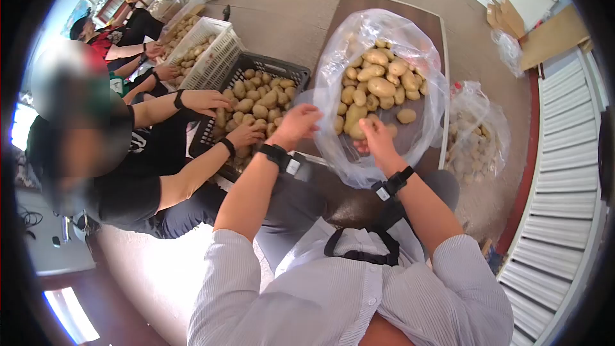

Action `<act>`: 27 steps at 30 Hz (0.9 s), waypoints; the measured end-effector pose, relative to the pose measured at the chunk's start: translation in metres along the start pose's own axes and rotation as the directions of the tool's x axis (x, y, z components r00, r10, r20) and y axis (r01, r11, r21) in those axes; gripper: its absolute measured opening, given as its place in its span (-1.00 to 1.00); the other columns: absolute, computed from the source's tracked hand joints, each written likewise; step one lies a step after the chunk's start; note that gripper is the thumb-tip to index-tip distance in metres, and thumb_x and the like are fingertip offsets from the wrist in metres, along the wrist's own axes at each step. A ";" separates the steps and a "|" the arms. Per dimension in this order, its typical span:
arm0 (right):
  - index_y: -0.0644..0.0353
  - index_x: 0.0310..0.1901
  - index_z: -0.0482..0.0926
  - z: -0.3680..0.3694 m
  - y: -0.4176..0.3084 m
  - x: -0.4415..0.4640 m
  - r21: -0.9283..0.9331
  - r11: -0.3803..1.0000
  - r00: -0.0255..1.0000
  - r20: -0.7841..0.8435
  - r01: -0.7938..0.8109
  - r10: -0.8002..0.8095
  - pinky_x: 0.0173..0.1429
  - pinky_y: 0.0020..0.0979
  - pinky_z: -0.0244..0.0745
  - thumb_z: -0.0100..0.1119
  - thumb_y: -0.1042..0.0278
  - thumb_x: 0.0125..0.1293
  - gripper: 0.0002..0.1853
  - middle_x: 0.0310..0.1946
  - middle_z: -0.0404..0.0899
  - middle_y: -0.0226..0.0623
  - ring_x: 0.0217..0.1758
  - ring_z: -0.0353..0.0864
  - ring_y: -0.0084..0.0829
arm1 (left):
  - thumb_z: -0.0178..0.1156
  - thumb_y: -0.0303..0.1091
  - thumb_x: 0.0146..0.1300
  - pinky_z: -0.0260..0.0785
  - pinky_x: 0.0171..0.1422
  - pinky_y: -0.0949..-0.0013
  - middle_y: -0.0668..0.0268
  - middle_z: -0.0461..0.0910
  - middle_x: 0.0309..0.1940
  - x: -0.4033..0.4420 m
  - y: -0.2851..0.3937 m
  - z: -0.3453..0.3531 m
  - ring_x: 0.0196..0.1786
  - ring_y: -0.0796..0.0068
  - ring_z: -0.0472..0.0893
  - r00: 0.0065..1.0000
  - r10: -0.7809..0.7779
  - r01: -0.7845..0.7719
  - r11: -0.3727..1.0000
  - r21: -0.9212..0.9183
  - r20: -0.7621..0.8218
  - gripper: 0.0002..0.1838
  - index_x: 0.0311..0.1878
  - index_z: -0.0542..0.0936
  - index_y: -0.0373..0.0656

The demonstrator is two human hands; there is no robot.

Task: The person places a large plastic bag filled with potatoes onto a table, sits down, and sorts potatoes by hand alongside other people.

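Observation:
My left hand (298, 125) hovers between the black crate and the clear plastic bag (419, 147), its fingers slightly curled and apart, with nothing in it. Over the near part of the bag, my right hand (378, 141) is open, its thumb and fingers apart, close to the nearest potatoes. A pile of potatoes (381, 86) lies inside the open bag on a dark low table (352, 6). One loose potato (406, 115) rests at the pile's near right side. Both my wrists wear black bands with small white devices.
At the left, a person (154, 173) has both hands in a black crate (301, 75) of potatoes. White crates (221, 29) and other people are farther back. Another bag of potatoes (474, 141) stands right of the table, before a white ribbed radiator (557, 173).

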State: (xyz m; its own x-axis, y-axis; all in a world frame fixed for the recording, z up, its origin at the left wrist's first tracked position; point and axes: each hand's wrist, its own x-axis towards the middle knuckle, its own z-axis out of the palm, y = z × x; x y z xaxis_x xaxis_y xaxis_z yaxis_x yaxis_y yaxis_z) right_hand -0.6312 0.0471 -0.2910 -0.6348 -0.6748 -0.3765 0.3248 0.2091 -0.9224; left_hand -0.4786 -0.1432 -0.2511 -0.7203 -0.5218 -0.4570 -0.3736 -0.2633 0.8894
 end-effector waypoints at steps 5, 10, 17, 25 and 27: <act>0.20 -0.05 0.54 0.041 0.002 0.009 -0.088 0.996 0.978 0.210 0.013 0.006 -0.51 -0.56 0.41 -0.09 -0.12 0.52 -0.52 -0.38 0.60 -0.37 -0.48 0.61 -0.54 | 0.30 -0.11 0.24 0.49 0.05 0.31 0.18 0.54 0.04 -0.009 0.001 0.015 0.00 0.41 0.57 0.978 -0.008 -0.017 0.993 0.116 0.210 -0.35 0.31 0.39 -0.23; 0.21 -0.02 0.55 0.039 0.018 0.028 -0.066 0.981 0.921 0.361 0.184 -0.149 -0.42 -0.55 0.40 -0.17 0.04 0.58 -0.59 -0.33 0.64 -0.36 -0.44 0.56 -0.59 | 0.31 -0.16 0.22 0.48 -0.16 0.39 0.25 0.58 -0.11 0.005 -0.014 0.006 -0.19 0.46 0.58 0.975 -0.001 -0.031 0.990 0.141 0.221 -0.45 0.22 0.46 -0.22; 0.34 0.10 0.38 -0.006 0.035 0.047 -0.733 0.537 0.859 0.124 0.416 -0.496 0.31 -0.04 0.31 0.18 0.37 0.23 -0.57 0.19 0.37 0.13 0.30 0.30 0.16 | 0.27 -0.16 0.26 0.33 -0.46 0.42 0.37 0.51 -0.36 0.026 -0.022 -0.025 -0.45 0.50 0.51 0.997 -0.040 0.035 0.996 -0.078 -0.064 -0.66 -0.05 0.54 -0.19; 0.23 0.26 0.28 -0.008 0.032 0.036 -0.883 0.367 0.907 0.134 0.291 -0.398 0.16 -0.03 0.50 0.22 0.45 0.20 -0.42 0.35 0.15 -0.02 0.18 0.49 0.09 | 0.25 -0.10 0.31 0.35 -0.51 0.35 0.37 0.46 -0.38 0.041 -0.049 -0.083 -0.45 0.43 0.53 0.911 -0.201 0.129 0.969 -0.212 -0.360 -0.71 -0.06 0.52 -0.07; 0.20 0.25 0.28 -0.007 0.026 0.033 -0.898 0.349 0.918 0.129 0.268 -0.374 0.12 -0.02 0.52 0.25 0.46 0.19 -0.42 0.31 0.17 -0.03 0.14 0.52 0.08 | 0.24 -0.08 0.31 0.35 -0.50 0.33 0.35 0.45 -0.37 0.055 -0.069 -0.106 -0.47 0.42 0.49 0.919 -0.212 0.149 0.967 -0.205 -0.333 -0.71 -0.05 0.51 -0.03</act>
State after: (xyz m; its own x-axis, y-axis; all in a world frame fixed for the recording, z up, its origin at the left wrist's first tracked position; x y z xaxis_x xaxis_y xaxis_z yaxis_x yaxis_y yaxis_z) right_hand -0.6490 0.0354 -0.3279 -0.6143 -0.7890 0.0104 -0.6862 0.5277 -0.5007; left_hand -0.4300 -0.2397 -0.3369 -0.3877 -0.6938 -0.6070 -0.3494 -0.4987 0.7932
